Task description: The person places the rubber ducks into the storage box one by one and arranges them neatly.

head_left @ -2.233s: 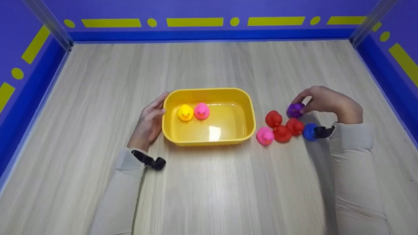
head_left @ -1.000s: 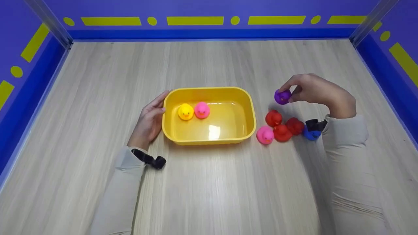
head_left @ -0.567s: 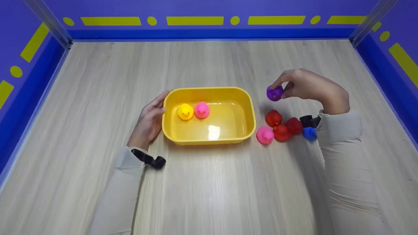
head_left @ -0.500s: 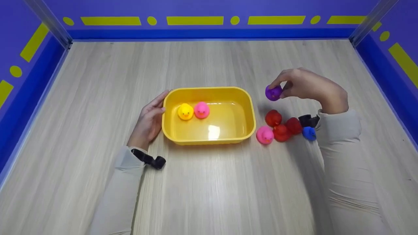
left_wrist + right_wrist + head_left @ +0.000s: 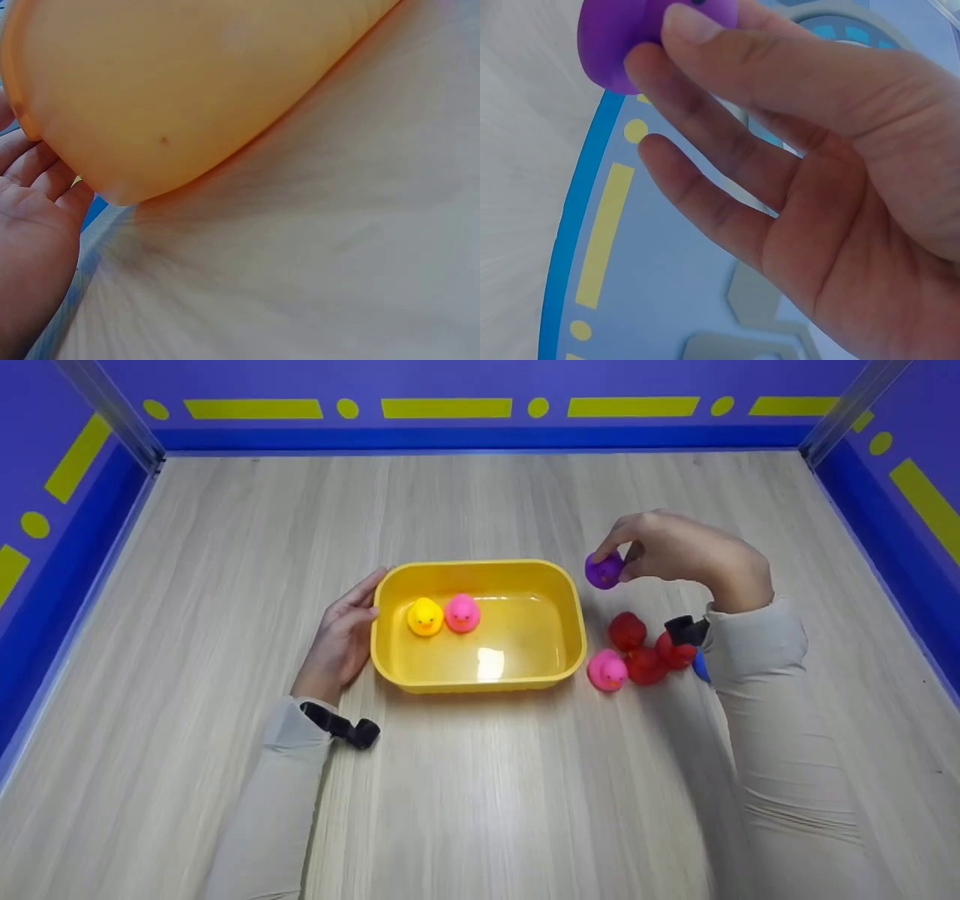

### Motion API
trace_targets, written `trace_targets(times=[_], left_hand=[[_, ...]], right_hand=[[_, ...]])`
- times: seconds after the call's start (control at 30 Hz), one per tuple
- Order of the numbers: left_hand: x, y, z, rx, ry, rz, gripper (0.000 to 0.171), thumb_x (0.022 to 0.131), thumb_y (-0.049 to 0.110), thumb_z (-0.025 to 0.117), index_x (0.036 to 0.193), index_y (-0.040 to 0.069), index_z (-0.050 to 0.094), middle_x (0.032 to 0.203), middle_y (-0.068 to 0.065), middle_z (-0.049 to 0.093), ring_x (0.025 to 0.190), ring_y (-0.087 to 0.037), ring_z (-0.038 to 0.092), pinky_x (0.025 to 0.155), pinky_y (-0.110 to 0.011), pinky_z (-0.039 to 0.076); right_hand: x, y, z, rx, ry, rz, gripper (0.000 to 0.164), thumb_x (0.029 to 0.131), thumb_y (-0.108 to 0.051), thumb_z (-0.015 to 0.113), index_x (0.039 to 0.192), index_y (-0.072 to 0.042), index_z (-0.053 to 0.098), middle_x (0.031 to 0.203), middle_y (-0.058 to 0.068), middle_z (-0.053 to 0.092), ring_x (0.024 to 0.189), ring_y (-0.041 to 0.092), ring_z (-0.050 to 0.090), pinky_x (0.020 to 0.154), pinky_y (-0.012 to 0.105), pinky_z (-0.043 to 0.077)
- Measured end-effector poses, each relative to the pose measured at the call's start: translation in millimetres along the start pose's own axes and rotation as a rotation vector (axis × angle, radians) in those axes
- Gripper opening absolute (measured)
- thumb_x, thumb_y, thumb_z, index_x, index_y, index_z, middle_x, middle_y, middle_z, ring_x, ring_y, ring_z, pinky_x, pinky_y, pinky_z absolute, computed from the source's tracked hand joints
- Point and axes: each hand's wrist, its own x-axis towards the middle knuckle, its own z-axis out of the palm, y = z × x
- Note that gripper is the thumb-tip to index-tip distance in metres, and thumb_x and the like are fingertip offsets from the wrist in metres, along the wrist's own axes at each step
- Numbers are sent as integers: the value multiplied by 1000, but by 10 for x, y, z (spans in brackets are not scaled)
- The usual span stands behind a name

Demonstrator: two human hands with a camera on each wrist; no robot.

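In the head view the right hand [image 5: 679, 547] pinches a purple duck [image 5: 602, 574] near the far right corner of the yellow tub [image 5: 480, 688], whose left end the left hand [image 5: 339, 636] touches with outstretched fingers [image 5: 363, 591]; the left wrist view shows that contact, the right wrist view the pinched duck.

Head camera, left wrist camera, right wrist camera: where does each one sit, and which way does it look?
Head: on the person's head, looking forward and down at the yellow tub; both hands and sleeves show.
Left wrist: facing the tub's outside; part of the left hand shows.
Right wrist: facing the purple duck; the right hand shows.
Shared: head and right wrist both show the purple duck.
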Motion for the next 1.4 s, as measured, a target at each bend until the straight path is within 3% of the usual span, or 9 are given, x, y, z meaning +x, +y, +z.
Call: trace_targets(times=[0.73, 1.4], left_hand=[[1, 9, 23, 10, 7, 5, 59, 90, -10, 33, 148, -5, 26, 157, -17, 27, 145, -25, 27, 119, -35, 25], [1, 8, 12, 11, 13, -2, 60, 89, -11, 33, 148, -5, 25, 157, -16, 26, 146, -23, 27, 120, -32, 24]], right_hand=[[328, -340, 99, -23, -68, -48, 36, 84, 2, 67, 117, -13, 70, 116, 7, 67, 101, 25, 66, 91, 41, 56], [653, -586, 279, -51, -170, 10, 35, 86, -3, 68, 118, -16, 70, 119, 5, 63, 103, 25, 60, 96, 40, 54]])
